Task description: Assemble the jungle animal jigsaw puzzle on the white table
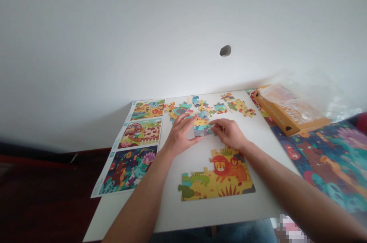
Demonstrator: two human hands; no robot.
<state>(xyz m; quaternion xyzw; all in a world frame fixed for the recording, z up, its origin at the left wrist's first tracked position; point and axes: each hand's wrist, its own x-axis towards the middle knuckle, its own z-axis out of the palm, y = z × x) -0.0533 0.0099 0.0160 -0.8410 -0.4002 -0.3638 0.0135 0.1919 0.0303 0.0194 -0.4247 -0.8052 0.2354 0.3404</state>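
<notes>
A small joined group of puzzle pieces (201,127), yellow, blue and grey, lies between my hands. My left hand (181,135) is at its left side, fingers stretched out and thumb apart, with the fingertips at its upper edge. My right hand (228,133) is pinched at the group's right edge, on a puzzle piece mostly hidden by the fingers. Nearer to me lies a joined puzzle section (219,176) with two orange lions and a green crocodile on yellow ground. Part of its upper right edge is under my right wrist.
Loose pieces (180,110) lie behind my hands, with a joined yellow strip (241,107) at the back right. A picture sheet (140,134) lies left. To the right are an orange box (279,115), clear plastic wrap (314,96) and a dark finished puzzle (327,162). A wall stands behind.
</notes>
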